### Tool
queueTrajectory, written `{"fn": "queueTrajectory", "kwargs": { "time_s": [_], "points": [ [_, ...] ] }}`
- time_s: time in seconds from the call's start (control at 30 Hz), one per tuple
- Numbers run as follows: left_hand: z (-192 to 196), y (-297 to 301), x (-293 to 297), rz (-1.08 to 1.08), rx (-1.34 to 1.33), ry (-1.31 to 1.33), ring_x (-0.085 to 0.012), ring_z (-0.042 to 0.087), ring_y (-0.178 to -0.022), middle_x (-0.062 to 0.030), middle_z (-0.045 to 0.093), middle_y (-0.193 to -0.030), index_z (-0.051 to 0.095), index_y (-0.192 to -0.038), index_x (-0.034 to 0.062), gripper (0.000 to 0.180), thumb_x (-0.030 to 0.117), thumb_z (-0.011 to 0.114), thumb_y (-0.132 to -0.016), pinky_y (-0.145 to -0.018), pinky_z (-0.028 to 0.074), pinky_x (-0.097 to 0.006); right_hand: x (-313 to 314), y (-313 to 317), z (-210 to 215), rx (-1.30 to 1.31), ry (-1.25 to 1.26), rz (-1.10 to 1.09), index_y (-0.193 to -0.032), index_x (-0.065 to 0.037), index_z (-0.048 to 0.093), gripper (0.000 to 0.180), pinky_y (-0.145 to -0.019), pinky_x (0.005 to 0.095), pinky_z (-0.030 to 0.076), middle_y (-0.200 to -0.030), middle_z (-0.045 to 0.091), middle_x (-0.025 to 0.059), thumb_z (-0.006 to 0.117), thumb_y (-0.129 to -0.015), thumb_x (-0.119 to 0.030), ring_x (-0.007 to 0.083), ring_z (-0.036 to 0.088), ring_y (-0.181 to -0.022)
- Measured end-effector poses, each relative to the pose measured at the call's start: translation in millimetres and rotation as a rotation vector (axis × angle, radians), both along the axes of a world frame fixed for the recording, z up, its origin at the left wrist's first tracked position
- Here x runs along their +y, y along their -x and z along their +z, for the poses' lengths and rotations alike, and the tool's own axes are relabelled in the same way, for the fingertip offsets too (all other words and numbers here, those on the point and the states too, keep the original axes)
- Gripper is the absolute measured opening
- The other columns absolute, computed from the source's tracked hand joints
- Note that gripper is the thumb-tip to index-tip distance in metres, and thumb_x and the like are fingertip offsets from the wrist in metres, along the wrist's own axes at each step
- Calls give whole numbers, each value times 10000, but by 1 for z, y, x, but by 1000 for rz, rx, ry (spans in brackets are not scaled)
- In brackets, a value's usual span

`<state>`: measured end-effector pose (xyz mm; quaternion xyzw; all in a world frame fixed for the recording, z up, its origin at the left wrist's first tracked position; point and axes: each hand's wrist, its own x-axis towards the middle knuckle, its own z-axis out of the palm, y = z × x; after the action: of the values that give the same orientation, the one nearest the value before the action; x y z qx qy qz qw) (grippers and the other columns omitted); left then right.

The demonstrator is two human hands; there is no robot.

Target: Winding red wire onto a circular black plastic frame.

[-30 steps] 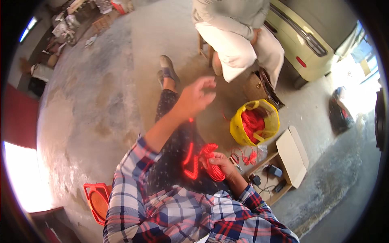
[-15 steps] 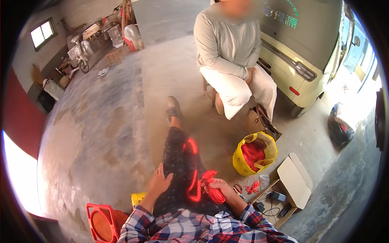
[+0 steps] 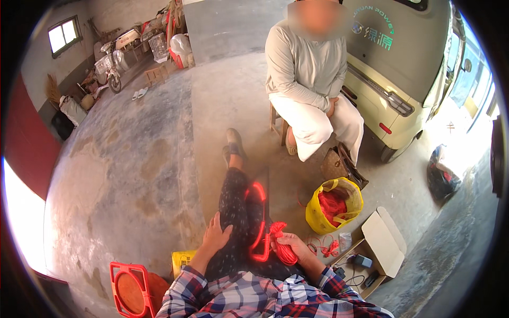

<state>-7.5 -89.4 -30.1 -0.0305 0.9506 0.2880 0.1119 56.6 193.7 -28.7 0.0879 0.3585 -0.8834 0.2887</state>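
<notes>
The left hand (image 3: 214, 236) rested on the leg (image 3: 234, 204), apart from the right hand (image 3: 297, 244) clasping the red cord bundle (image 3: 286, 255), where a loosened grip might have tangled its loops.

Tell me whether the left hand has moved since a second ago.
Yes: against the yellow bag, the left hand has moved left and back toward the person's body.

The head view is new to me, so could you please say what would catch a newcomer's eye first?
Most likely the vivid red cord bundle in the right hand, with a bright red strand beside it, over the dark trousers. Next might come the yellow bag holding red material, farther to the right. Beyond it, a person in pale clothes sits beside a vehicle.
</notes>
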Motion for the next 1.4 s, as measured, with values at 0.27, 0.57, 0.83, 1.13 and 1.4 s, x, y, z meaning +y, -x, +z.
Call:
{"fn": "queueTrajectory", "kwargs": {
  "time_s": [0.27,0.57,0.83,1.13,1.4],
  "points": [
    [63,71,31,-286,715,14,-404,298,-1334,-236,310,-1447,313,-1386,-12,726,201,653,-781,-1094,273,-456,4,0,-11,13,-29,-23,-1083,21,605,268,-786,286,515,-942,652,82,607,-871,-143,162,635,-812],
    [148,263,33,255,419,-615,-324,566,-1122,-242,587,-1179,417,-1324,-28,646,284,646,-805,-915,448,-380,6,2,0,39,-53,12,-1064,30,609,250,-743,248,504,-887,649,71,579,-887,-144,147,629,-778],
    [123,121,63,-538,755,-38,-358,400,-1282,-209,403,-1393,436,-1309,15,588,229,663,-810,-1066,322,-434,8,3,-10,-31,51,21,-1099,37,605,312,-739,258,528,-896,655,105,618,-865,-168,166,648,-771],
    [-17,57,14,-156,220,180,-406,356,-1293,-236,322,-1436,342,-1379,-9,702,345,620,-840,-1088,292,-444,6,4,-8,-29,21,10,-1088,38,621,290,-791,279,513,-903,666,90,610,-873,-157,161,638,-791],
    [-16,57,20,-101,44,98,-390,333,-1323,-226,313,-1460,323,-1402,14,703,385,580,-863,-1085,310,-426,5,4,-1,-9,21,3,-1092,36,621,281,-811,280,515,-925,671,91,598,-882,-150,159,646,-813]
  ]
}}
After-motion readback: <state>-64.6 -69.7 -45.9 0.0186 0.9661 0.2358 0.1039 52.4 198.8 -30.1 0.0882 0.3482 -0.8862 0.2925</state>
